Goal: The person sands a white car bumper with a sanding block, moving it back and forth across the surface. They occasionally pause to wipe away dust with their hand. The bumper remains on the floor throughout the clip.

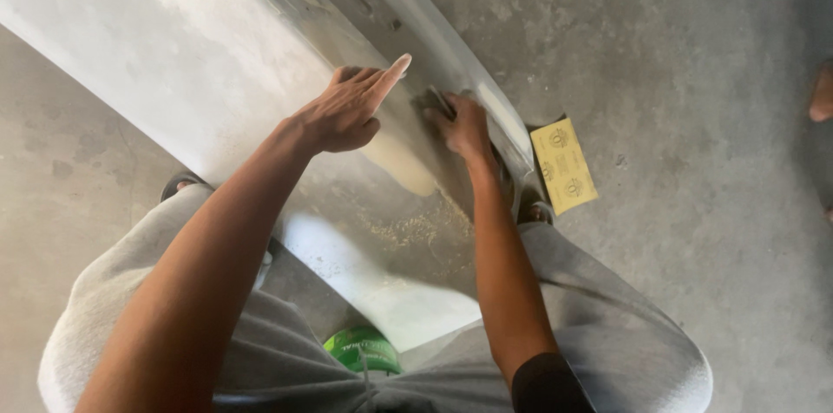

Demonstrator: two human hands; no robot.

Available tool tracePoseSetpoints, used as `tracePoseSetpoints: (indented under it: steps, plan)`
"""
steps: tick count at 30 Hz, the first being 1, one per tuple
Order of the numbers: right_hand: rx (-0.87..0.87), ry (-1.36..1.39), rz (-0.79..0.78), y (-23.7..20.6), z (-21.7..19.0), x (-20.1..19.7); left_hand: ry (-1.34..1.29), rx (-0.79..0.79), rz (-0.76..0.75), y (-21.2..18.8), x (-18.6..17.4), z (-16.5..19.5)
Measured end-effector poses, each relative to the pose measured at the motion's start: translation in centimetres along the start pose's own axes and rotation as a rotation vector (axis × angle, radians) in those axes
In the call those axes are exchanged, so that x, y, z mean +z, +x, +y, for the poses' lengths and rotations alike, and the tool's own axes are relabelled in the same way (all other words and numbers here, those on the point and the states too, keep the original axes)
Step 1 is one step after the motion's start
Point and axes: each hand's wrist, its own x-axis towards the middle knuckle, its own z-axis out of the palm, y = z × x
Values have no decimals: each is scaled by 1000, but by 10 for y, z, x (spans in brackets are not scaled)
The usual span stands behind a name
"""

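Concrete floor (694, 49), grey panel (173, 49); right hand (464, 127) clenched on a half-hidden sanding pad (436, 102), left hand (347, 109) resting released.

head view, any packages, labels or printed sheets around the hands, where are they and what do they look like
Yellow printed sheet: flat on the concrete floor, right of the grey panel, beside the right hand; rectangular, tan-yellow with dark round marks.
Green container label: low in the frame between the person's knees, partly hidden; bright green band with pale print.
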Motion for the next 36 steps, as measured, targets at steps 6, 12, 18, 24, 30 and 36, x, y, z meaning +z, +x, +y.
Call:
tracePoseSetpoints:
  steps: [6,12,18,24,30,36]
  plan:
    - [121,123,-193,-4,-13,-10,-1,30,21,2,0,-1]
    - [11,-79,0,-21,-17,-7,10,24,13,1,1,-2]
    - [160,-27,-83,-23,-28,-11,-9,1,13,2,1,-1]
    - [-3,20,-90,-30,-39,-13,-37,-38,-26,3,3,-2]
    - [44,-4,68,-19,-27,-15,18,28,48,0,-1,-1]
    - [-26,51,-151,-31,-21,-15,-9,-62,-65,4,0,0]
